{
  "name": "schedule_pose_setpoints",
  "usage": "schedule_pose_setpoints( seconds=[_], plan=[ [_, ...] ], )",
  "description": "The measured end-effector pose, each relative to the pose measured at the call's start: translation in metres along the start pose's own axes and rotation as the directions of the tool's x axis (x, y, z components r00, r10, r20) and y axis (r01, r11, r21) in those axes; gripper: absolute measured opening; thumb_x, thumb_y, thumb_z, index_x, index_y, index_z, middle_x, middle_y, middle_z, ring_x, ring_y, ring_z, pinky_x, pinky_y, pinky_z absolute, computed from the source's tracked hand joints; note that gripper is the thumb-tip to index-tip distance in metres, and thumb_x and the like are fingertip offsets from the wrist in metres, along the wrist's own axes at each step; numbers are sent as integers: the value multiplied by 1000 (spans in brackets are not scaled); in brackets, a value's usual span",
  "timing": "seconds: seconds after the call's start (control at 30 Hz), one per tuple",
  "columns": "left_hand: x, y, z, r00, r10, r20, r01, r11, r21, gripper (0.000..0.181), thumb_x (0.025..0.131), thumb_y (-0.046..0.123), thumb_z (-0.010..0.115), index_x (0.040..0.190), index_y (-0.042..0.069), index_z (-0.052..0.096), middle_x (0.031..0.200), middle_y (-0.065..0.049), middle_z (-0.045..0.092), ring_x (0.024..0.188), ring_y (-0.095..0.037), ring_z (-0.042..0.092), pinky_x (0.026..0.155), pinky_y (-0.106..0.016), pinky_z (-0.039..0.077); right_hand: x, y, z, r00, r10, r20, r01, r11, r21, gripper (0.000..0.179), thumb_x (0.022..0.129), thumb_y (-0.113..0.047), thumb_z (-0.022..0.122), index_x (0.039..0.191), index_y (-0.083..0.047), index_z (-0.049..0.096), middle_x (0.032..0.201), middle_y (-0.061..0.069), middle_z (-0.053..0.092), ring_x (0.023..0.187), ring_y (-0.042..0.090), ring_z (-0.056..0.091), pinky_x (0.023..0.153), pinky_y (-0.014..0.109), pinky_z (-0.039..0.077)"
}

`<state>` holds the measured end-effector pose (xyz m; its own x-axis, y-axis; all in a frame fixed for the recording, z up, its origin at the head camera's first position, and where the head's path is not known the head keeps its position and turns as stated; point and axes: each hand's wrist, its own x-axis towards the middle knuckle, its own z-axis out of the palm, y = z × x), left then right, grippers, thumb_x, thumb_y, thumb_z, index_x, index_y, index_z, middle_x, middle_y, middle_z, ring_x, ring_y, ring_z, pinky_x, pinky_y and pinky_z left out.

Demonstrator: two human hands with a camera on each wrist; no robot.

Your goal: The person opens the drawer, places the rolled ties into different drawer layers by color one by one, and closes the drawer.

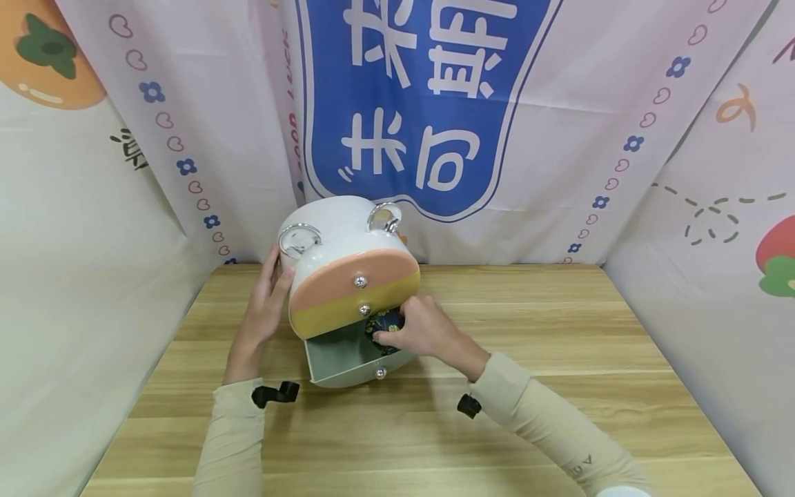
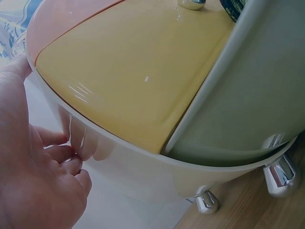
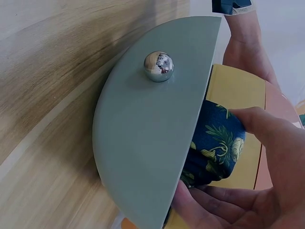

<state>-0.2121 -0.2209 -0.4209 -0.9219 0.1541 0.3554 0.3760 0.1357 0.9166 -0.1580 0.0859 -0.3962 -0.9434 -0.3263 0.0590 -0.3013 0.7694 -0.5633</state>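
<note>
A round-fronted storage box [image 1: 335,219] with a white shell and silver ears stands on the table, its peach and yellow drawers closed. Its green bottom drawer [image 1: 338,353] is pulled out. My right hand [image 1: 428,328] pinches a navy cloth bundle [image 3: 217,143] printed with yellow and green plants, thumb on one side and fingers on the other. The bundle sits partly inside the drawer, its lower part hidden by the green front in the right wrist view. Against the box's left side rests my left hand [image 1: 263,310], fingertips touching the white shell in the left wrist view.
The wooden table [image 1: 528,428] extends around the box. Behind it hangs a white cloth backdrop [image 1: 546,172] with a blue sign. Round silver knobs [image 1: 381,373] stick out from the drawer fronts, and short silver feet [image 2: 207,202] stand under the shell.
</note>
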Motion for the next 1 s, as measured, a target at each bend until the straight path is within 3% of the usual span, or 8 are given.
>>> schedule_pose_setpoints(
  seconds=[0.23,0.33,0.47,0.7,0.87,1.0],
  plan=[
    [0,0,0,1000,-8,0,8,1000,11,70,113,30,43,172,19,6,180,-1,0,167,-22,1,138,-47,4,3,-1,4,999,32,30,-32,999,16,43,82,-48,87,93,-12,67,74,0,69,66,12,64,54,26,54],
    [-1,0,0,1000,-15,1,15,1000,20,70,113,31,43,172,20,6,180,0,0,167,-21,2,138,-40,6,4,0,7,998,52,45,-53,998,27,43,82,-49,87,91,-11,67,74,0,69,65,12,64,53,26,53],
    [-1,0,0,1000,-14,2,14,1000,21,69,113,31,43,172,21,7,180,1,1,167,-20,2,137,-30,8,4,0,11,996,65,59,-68,997,43,45,83,-49,87,97,-10,68,79,1,70,69,13,65,56,26,55],
    [0,-1,0,1000,-6,-5,6,1000,4,70,113,29,43,172,19,7,180,-2,0,167,-22,2,138,-42,5,5,-1,21,998,55,43,-57,997,49,54,83,-46,88,115,-8,67,95,2,71,84,13,67,70,26,58],
    [0,-1,0,1000,-2,-8,2,1000,5,70,113,30,43,172,19,7,180,-1,0,167,-21,1,138,-42,4,7,1,29,999,37,7,-38,998,45,59,83,-44,89,124,-9,66,106,4,73,94,15,69,81,29,62],
    [0,-1,0,1000,3,-5,-3,1000,7,70,113,29,43,172,19,7,180,-1,0,167,-21,1,137,-32,6,9,3,34,999,37,8,-38,998,52,60,84,-45,88,126,-8,66,110,4,72,99,16,69,85,31,62]
  ],
)
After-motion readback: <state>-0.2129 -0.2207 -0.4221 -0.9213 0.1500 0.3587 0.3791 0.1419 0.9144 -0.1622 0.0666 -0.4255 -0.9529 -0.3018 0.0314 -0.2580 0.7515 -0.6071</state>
